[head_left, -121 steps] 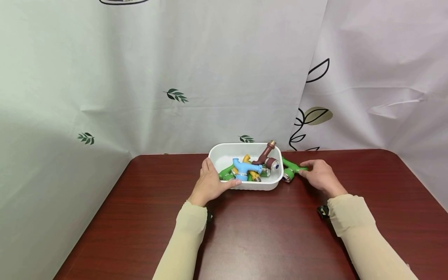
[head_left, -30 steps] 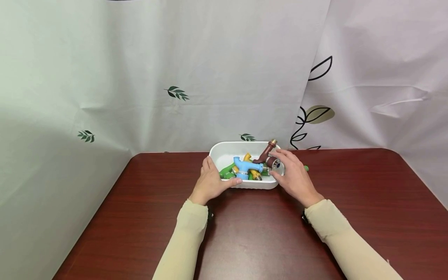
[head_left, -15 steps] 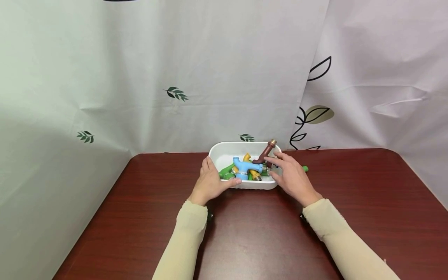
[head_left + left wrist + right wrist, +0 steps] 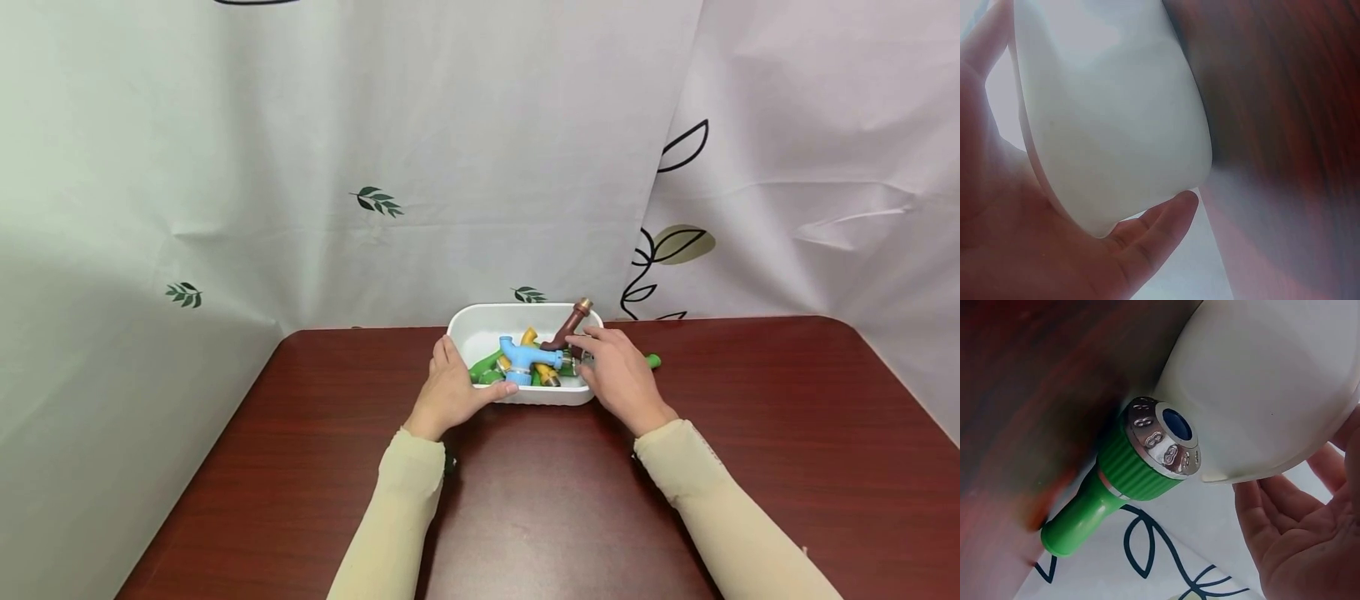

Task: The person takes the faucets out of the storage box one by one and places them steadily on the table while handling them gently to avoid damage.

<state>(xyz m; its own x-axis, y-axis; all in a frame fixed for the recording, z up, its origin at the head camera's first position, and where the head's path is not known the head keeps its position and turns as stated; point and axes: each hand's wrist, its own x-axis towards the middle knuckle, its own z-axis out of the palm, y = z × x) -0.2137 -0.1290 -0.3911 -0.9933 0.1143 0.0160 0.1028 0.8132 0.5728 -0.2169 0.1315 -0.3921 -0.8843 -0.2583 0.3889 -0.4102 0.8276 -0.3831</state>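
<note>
A white plastic tub (image 4: pixel 551 397) holding several taps stands near the table's back edge. My left hand (image 4: pixel 444 392) grips its left end, thumb along the front rim, the other fingers round the side. My right hand (image 4: pixel 624 377) reaches over the right end, fingertips at the maroon tap (image 4: pixel 567 330), whose knob they mostly cover; I cannot tell whether they pinch it. Beside those fingertips lies the threaded end of a light blue tap (image 4: pixel 528 358). Yellow (image 4: pixel 529 336) and green taps (image 4: pixel 486 367) lie among them. Outside the tub, a green tap (image 4: pixel 1130 465) rests against its right wall.
The dark red wooden table (image 4: pixel 540 500) spreads in front and to both sides. A white curtain (image 4: pixel 480 167) with leaf prints hangs right behind the table's back edge.
Four seconds ago my right hand held the green tap outside the tub; it has since let go and moved left over the tub to the maroon tap. My left hand has stayed put.
</note>
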